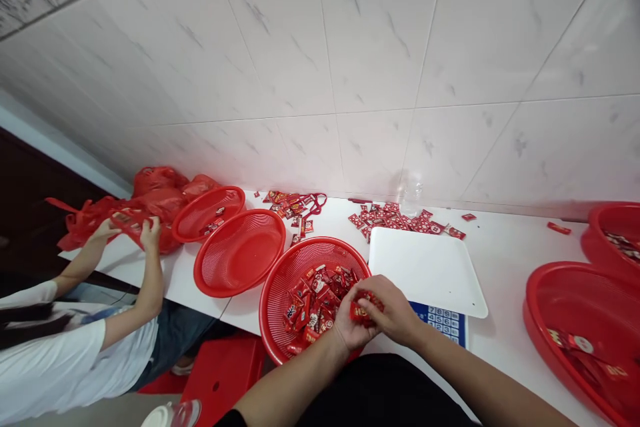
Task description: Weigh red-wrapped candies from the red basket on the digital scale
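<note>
My left hand (351, 321) and my right hand (395, 310) meet over the right rim of a red mesh basket (273, 300). Between them they hold several small red wrapped candies (364, 309), partly hidden by the fingers. The left palm is cupped beneath, while the right fingers curl over from above. More red wrapped candies (320, 300) are heaped in the basket. Just right of my hands stands a weighing scale with a bare white platform (425, 267) and a blue keypad (445, 323), partly covered by my right forearm.
Loose red packets (395, 217) lie along the wall, near a clear plastic container (411, 193). Two more baskets (240, 253) (210, 213) and red bags (160, 197) stand left, where a co-worker's hands (150, 233) handle a bag. Red basins (575, 320) sit right; a red stool (225, 373) is below.
</note>
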The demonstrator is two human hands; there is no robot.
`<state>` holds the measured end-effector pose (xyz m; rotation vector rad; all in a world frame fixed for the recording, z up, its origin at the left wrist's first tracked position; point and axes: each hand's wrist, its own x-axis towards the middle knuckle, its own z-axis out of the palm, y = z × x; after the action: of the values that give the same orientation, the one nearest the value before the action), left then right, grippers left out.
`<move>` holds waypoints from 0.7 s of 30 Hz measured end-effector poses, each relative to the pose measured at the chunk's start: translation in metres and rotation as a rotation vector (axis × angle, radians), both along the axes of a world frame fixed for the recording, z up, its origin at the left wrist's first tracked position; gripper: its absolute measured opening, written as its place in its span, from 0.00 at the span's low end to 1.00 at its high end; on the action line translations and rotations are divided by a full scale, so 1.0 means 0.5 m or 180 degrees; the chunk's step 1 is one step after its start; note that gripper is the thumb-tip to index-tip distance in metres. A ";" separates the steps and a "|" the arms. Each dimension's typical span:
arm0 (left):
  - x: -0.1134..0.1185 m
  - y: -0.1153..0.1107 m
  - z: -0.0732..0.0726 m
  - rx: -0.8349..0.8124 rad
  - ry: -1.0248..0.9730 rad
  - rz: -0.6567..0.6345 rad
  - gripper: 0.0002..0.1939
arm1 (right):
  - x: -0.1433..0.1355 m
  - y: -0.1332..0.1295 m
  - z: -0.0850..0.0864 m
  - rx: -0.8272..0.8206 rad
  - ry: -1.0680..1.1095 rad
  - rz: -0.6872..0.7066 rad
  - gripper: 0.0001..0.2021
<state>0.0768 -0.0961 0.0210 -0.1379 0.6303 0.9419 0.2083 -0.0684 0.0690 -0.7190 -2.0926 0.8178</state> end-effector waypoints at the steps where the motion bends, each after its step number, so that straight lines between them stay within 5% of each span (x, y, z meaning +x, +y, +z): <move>1: -0.010 0.004 0.007 -0.0149 -0.0135 0.0078 0.14 | 0.006 0.001 0.006 -0.0175 0.0173 -0.0196 0.12; 6: -0.123 0.067 0.060 -0.0034 0.0100 0.1017 0.19 | 0.066 -0.006 0.003 -0.1064 0.0411 -0.1033 0.13; 11: -0.327 0.160 0.105 0.0352 0.0926 0.2355 0.19 | 0.123 -0.033 -0.055 -0.1950 0.0211 -0.1433 0.16; 16: -0.499 0.216 0.117 0.0066 0.1723 0.3382 0.22 | 0.139 -0.052 -0.073 -0.2215 0.0237 -0.1542 0.17; 19: -0.510 0.222 0.097 -0.0183 0.2034 0.3140 0.21 | 0.138 -0.056 -0.069 -0.2222 0.0210 -0.1564 0.18; 21: -0.471 0.215 0.066 -0.0094 0.2402 0.2389 0.18 | 0.136 -0.059 -0.070 -0.2237 0.0237 -0.1558 0.18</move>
<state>-0.1588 0.0115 0.0541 -0.0356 1.3374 1.7359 0.2762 -0.0977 0.0341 -1.4694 -1.4348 1.2662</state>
